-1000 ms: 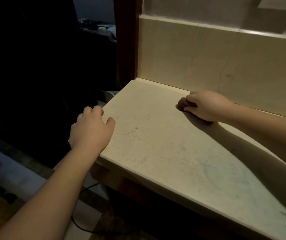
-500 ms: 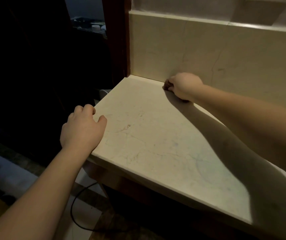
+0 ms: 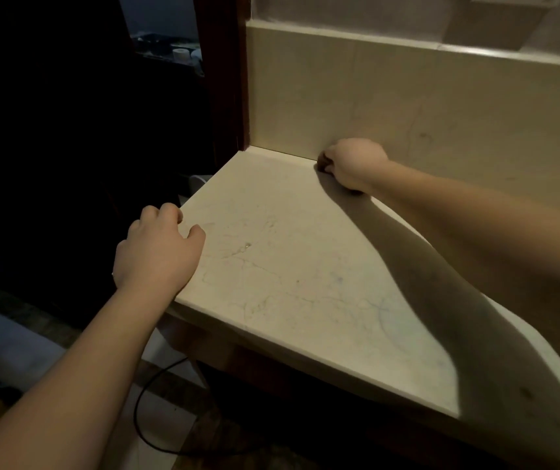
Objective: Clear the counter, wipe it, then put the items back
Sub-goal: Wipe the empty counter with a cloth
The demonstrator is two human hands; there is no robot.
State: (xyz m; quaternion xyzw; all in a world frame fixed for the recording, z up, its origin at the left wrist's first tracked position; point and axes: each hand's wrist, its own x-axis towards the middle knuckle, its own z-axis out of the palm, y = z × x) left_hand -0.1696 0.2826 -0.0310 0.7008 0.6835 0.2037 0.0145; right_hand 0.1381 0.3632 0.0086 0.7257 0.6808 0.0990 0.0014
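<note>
Two hands were on the counter point(image 3: 305, 266). The right hand's point(image 3: 355, 162) fingers point(image 3: 326, 161) were curled tight around something small and dark, probably a wiping cloth, though too little of it showed to be sure; the fist pressed down at the back of the counter, right where the surface met the backsplash point(image 3: 407, 106). The left hand point(image 3: 158, 252) rested on the near left corner, its fingers point(image 3: 166, 212) bent over the side edge and the thumb lying on top, seemingly bracing the body. Between them the stone surface carried no objects, only faint marks and one tiny glinting speck point(image 3: 247, 245). Clearing therefore looked done, and wiping seemed to be under way along the back edge. Putting the items back remained; none of them was in view.
</note>
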